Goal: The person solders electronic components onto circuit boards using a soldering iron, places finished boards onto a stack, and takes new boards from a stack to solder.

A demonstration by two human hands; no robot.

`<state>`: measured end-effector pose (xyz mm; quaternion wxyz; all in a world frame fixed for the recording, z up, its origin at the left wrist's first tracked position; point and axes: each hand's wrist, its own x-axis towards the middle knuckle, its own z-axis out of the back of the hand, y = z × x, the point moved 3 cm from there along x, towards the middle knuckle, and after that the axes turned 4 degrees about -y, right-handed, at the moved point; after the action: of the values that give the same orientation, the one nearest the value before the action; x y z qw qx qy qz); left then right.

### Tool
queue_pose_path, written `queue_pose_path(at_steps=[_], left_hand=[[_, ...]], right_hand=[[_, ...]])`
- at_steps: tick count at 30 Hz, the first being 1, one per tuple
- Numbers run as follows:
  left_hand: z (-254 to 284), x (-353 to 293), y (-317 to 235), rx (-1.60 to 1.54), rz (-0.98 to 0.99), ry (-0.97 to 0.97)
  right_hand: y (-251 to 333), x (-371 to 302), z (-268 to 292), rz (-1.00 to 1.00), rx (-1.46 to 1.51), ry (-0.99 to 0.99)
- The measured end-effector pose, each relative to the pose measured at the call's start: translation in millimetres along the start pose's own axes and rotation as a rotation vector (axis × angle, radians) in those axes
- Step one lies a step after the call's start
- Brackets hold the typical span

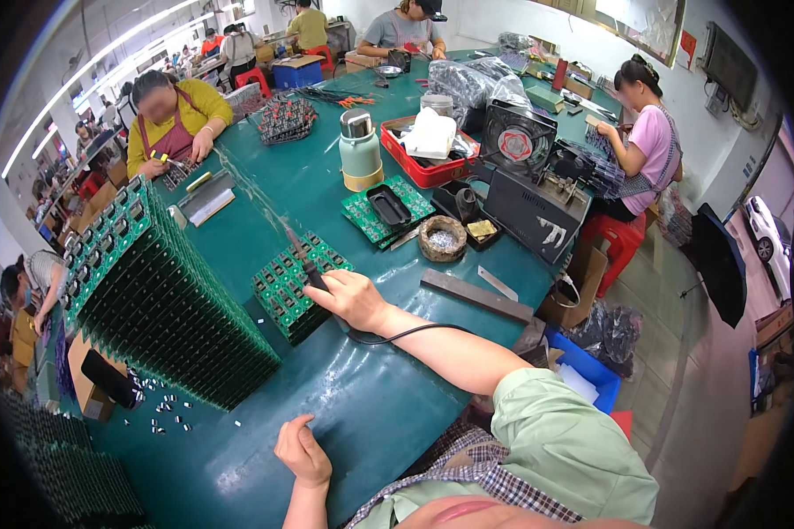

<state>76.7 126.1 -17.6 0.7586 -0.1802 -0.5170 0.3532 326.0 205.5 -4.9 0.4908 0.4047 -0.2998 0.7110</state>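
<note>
My right hand (pixel 355 301) is wrapped around the dark handle of a soldering iron (pixel 310 271). Its metal tip points away over a stacked panel of small green circuit boards (pixel 282 286), and its black cord runs over my forearm. Whether the tip touches a board I cannot tell. Closer to me, my left hand (pixel 303 454) hovers above the table with its fingers curled together; anything in them is too small to make out. Left of the panel rises a tall leaning stack of green circuit boards (pixel 172 295) with black parts on top. Small silvery parts (pixel 163 410) lie scattered near its base.
On the green table (pixel 362 441) stand a mint flask (pixel 359 150), boards under a black tray (pixel 388 204), a round dish (pixel 443 238), a fan (pixel 519 137) and a grey metal bar (pixel 476 295). More boards (pixel 71 467) fill the lower left. Co-workers sit across the table.
</note>
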Motion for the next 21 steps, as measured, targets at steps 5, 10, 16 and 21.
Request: queue_pose_path(at_steps=[5, 10, 16, 21], left_hand=[[-1.0, 2.4, -3.0, 0.004, 0.008, 0.022], [-2.3, 5.7, -4.5, 0.031, -0.011, 0.018], [-4.3, 4.9, -5.2, 0.062, 0.025, 0.049], [-3.7, 0.3, 1.0, -0.010, 0.084, 0.002]], right_hand=[[-3.4, -0.2, 3.1, -0.010, -0.014, 0.001], [-3.2, 1.3, 5.1, -0.010, -0.043, -0.049], [-5.1, 2.8, 7.6, -0.008, -0.044, -0.017], [-4.8, 1.4, 4.5, 0.022, -0.077, -0.031]])
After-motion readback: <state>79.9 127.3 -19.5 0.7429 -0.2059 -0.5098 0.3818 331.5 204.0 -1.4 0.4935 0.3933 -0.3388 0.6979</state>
